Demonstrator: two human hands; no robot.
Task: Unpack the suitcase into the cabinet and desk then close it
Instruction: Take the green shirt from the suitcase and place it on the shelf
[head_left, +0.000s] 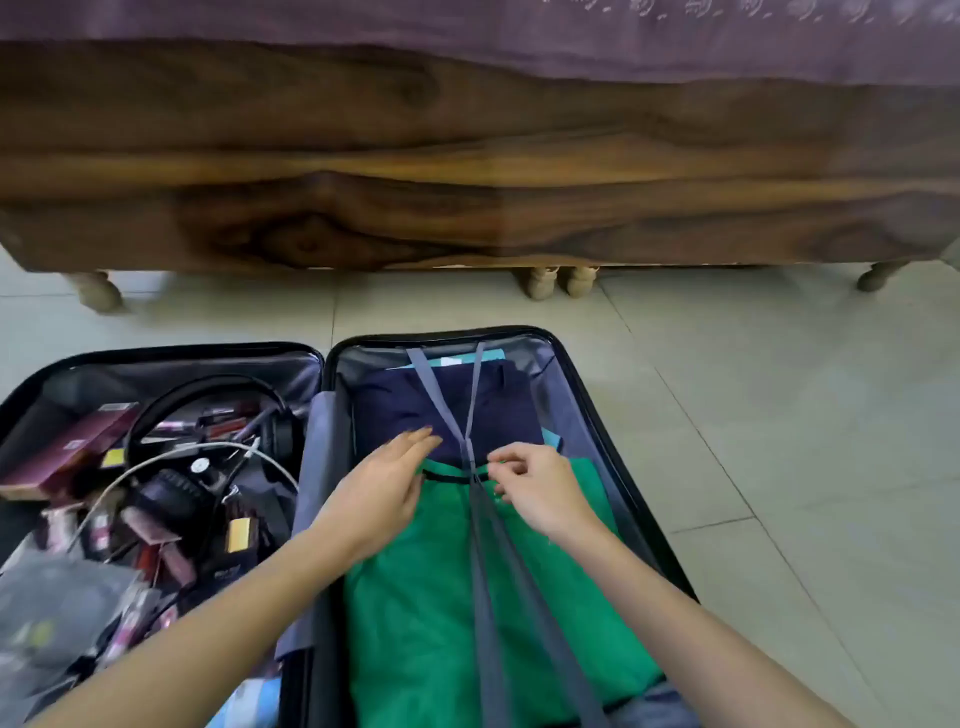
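The black suitcase (597, 410) lies open flat on the floor. Its right half holds a folded navy garment (405, 410) at the far end and a green garment (415, 597) nearer me, both under crossed grey straps (485, 597). My left hand (384, 488) lies with fingers extended on the clothes, just left of where the straps meet. My right hand (540, 493) has curled fingers pinching at the strap junction. The left half holds black headphones (208, 400), a white cable (171, 457), a maroon box (67, 447) and several small items.
A dark wooden bed frame (467, 182) with turned legs stands right behind the suitcase, a purple cover hanging over its top. Pale floor tiles (779, 415) spread out to the right and between the suitcase and the bed.
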